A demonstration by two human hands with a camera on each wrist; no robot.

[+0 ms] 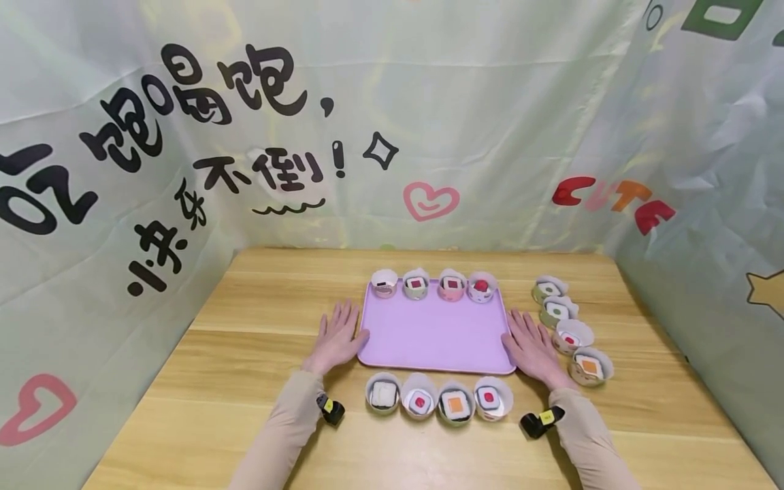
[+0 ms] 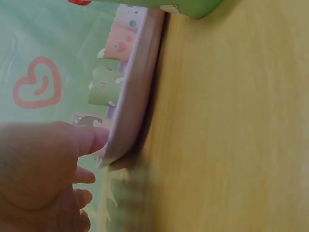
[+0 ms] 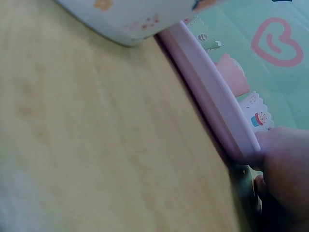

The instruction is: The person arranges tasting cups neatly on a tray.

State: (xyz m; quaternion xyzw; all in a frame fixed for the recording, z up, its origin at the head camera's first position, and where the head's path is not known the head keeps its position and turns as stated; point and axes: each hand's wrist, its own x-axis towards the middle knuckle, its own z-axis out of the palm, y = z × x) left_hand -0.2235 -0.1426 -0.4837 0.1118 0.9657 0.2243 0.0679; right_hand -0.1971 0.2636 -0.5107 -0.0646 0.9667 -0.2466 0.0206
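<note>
A purple tray [image 1: 435,333] lies between both hands on the wooden table. My left hand [image 1: 338,338] rests at its left side with fingers spread, and the thumb touches the rim. At the right side my right hand [image 1: 534,348] lies likewise, its thumb against the tray's edge. Several patterned paper cups stand along the tray's far edge, among them a green cup [image 1: 416,284] and a pink cup [image 1: 452,286]. They hold small sushi-like pieces. In the left wrist view, the left thumb [image 2: 94,139] meets the tray's corner.
A row of several cups, one with an orange-topped piece [image 1: 455,405], stands in front of the tray. More cups line up beyond my right hand, the nearest a brown cup [image 1: 589,367]. A printed cloth [image 1: 478,122] hangs behind the table [image 1: 245,381].
</note>
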